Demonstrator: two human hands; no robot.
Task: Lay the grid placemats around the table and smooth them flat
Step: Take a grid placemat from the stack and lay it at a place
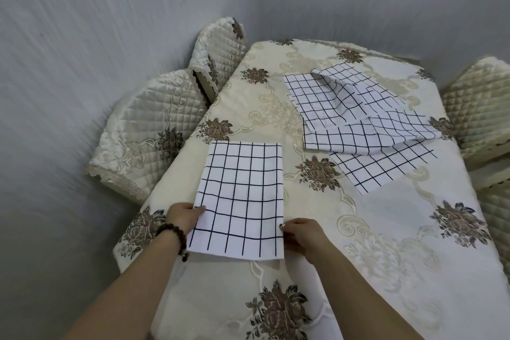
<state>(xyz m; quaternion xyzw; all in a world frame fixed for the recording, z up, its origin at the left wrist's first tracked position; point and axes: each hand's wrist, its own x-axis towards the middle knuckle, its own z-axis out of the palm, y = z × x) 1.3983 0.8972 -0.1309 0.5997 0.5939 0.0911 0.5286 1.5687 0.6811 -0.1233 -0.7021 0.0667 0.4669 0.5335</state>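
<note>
A white placemat with a dark grid (240, 196) lies spread on the cream floral tablecloth (386, 243) near the table's left edge. My left hand (183, 217) pinches its near-left edge, a bead bracelet on the wrist. On the near-right edge, my right hand (302, 234) grips the same mat. A loose pile of several more grid placemats (358, 119) lies rumpled and overlapping at the far right of the table, one corner folded up.
Two chairs with quilted cream covers (143, 132) stand against the table's left side. More quilted chair covers (480, 107) sit at the right edge. A grey wall surrounds the table on the left and behind.
</note>
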